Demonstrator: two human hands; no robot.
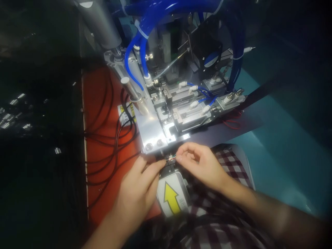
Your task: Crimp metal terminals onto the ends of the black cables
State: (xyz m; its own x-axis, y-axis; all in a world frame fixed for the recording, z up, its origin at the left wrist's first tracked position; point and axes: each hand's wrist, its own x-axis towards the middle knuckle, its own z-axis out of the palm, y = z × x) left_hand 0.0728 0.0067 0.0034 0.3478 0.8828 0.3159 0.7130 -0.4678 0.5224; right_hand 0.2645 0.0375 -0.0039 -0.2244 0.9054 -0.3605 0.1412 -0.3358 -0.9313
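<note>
Just below the middle of the frame, a small piece with thin coloured wires [171, 158] lies between the fingertips of both hands, in front of the bright metal plate [153, 134] of the machine. The right hand [204, 165] closes thumb and forefinger on the wire end, its other fingers curled. The left hand [138, 185] has its fingertips at the opposite end, but whether they grip it or only steady it I cannot tell. As for progress, the handling looks to be under way rather than finished — the wires are at the near edge of the machine, with fingers at both ends. Whether they are seated or joined to anything is too small to make out, so what is done and what is left stays unclear. The white cover with a yellow arrow [171, 195] sits just below the hands; blue tubes [166, 13] arch across the top.
</note>
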